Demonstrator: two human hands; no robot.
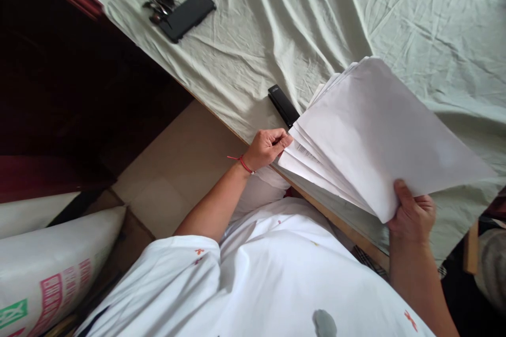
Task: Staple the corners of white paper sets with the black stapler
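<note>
A fanned stack of white paper sheets (pixel 371 131) is held above a table covered with a pale wrinkled cloth (pixel 276 26). My right hand (pixel 413 216) grips the stack's near corner, thumb on top. My left hand (pixel 269 147), with a red string at the wrist, pinches the left corner of the lower sheets. A black stapler (pixel 282 105) lies on the cloth just beyond my left hand, partly hidden under the papers.
A black phone (pixel 190 15) and a bunch of keys (pixel 158 6) lie at the table's far left corner. A white printed sack (pixel 51 268) sits on the floor at the left. The table's wooden edge (pixel 336 226) runs along my body.
</note>
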